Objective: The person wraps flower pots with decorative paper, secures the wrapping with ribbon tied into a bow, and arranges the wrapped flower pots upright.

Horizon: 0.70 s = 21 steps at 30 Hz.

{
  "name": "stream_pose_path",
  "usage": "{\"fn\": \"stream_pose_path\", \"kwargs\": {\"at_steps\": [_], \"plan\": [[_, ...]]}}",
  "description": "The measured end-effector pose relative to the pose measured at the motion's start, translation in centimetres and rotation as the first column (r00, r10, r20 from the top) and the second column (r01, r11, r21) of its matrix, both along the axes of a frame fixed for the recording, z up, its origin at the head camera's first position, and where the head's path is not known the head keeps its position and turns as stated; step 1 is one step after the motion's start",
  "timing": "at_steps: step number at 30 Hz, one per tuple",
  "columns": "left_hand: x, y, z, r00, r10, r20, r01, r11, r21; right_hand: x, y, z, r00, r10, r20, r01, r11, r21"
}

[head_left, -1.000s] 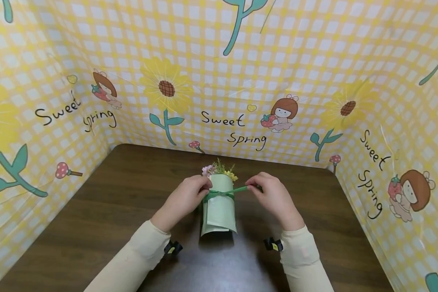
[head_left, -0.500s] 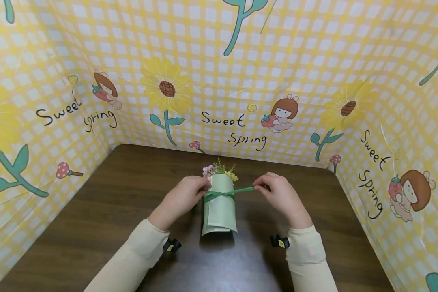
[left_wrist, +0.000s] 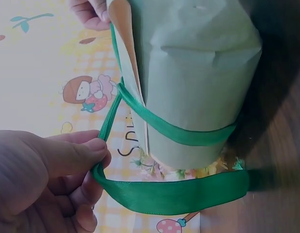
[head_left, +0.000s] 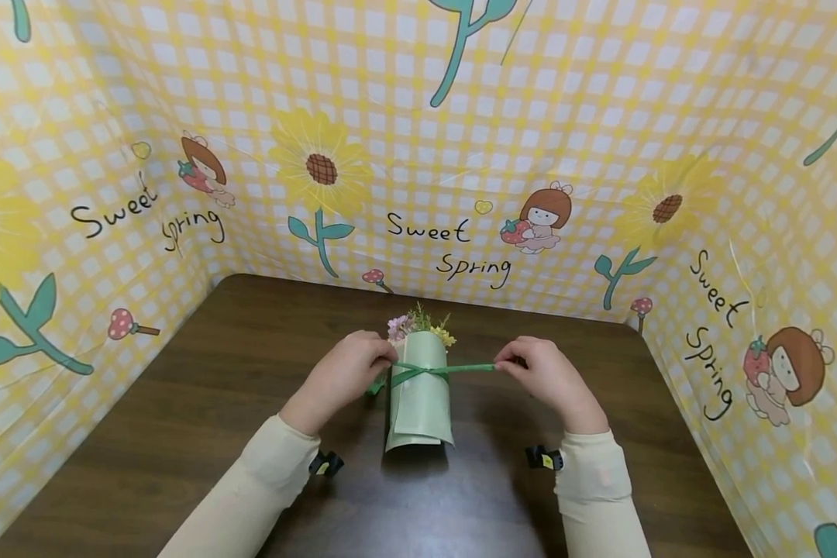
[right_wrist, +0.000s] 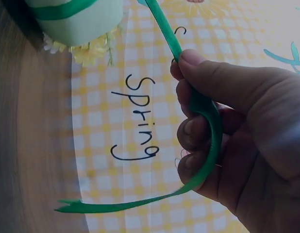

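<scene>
A bouquet wrapped in pale green paper lies on the table, its pink and yellow flowers showing at the far end. Around the wrap runs a green ribbon, crossed on top at the middle. My left hand pinches one ribbon end between thumb and forefinger, close to the wrap's left side; in the left wrist view a loose tail of ribbon hangs past the fingers. On the right, my right hand pinches the other end, stretched out straight, and its tail trails from the palm in the right wrist view.
The dark brown wooden table is enclosed on its far, left and right sides by a yellow checked cloth printed with flowers and lettering. A black wrist camera sits at the left cuff and another black camera at the right.
My right hand has moved to the right, lengthening the ribbon between it and the wrap. My left hand has shifted slightly left. The crossing on top looks tighter.
</scene>
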<state>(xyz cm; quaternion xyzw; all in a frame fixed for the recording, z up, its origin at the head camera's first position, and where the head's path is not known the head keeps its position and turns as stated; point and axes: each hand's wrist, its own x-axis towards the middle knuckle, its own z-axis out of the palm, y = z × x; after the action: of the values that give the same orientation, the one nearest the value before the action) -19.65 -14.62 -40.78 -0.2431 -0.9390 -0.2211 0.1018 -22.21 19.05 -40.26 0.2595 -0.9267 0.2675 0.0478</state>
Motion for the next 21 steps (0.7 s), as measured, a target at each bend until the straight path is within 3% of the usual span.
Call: {"fn": "stream_pose_path", "kwargs": {"at_steps": [13,21], "plan": [[-0.6,-0.8,-0.3,0.996,0.010,0.094,-0.009,1.000,-0.011,-0.6,1.3,-0.9,0.986,0.038,0.162,-0.038,0.999,0.002],[-0.7,-0.9,-0.3,0.982,0.044,0.184,-0.040,0.999,-0.025,-0.9,1.8,-1.5,0.975,0.043,0.220,-0.046,0.999,0.010]]}}
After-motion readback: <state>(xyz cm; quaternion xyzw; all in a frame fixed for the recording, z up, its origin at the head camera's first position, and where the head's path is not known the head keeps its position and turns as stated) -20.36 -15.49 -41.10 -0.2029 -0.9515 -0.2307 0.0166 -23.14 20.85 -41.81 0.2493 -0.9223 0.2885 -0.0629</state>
